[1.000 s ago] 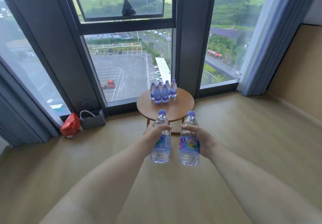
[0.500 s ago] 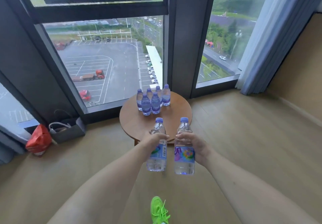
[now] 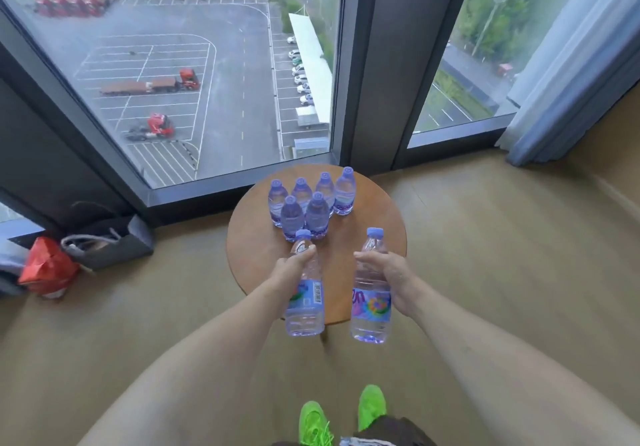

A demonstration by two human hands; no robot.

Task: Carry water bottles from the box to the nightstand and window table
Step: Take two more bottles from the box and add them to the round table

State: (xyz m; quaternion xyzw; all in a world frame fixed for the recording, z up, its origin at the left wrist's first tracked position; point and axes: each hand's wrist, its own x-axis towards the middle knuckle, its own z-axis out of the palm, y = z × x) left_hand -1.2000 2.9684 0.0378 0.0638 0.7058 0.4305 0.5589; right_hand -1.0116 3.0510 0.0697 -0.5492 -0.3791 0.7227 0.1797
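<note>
At the far left edge of the frame I see a red bag [image 3: 46, 269] on the floor, with a grey bag [image 3: 114, 243] just to its right, both below the window [image 3: 194, 74] that fills the upper left. Moving toward the centre, my left hand [image 3: 289, 270] has its fingers curled round the neck and shoulder of the left bottle [image 3: 306, 301], which hangs upright over the near edge of the round table [image 3: 374, 213]. Above that hand in the frame, 6 bottles [image 3: 311, 203] stand upright in a tight cluster on the far half of the table, 4 in the back row and 2 in front; the cap of the left bottle overlaps the front pair in this view, and I cannot tell whether they touch. Just right of centre, my right hand [image 3: 389, 279] wraps round the upper body of the right bottle [image 3: 370, 301], thumb across the front, also upright and held beside the left one with a gap between them. At the bottom centre, 2 green shoes [image 3: 372, 407] show on the floor. In the upper right a curtain [image 3: 568, 74] hangs down to the floor by the window frame.
</note>
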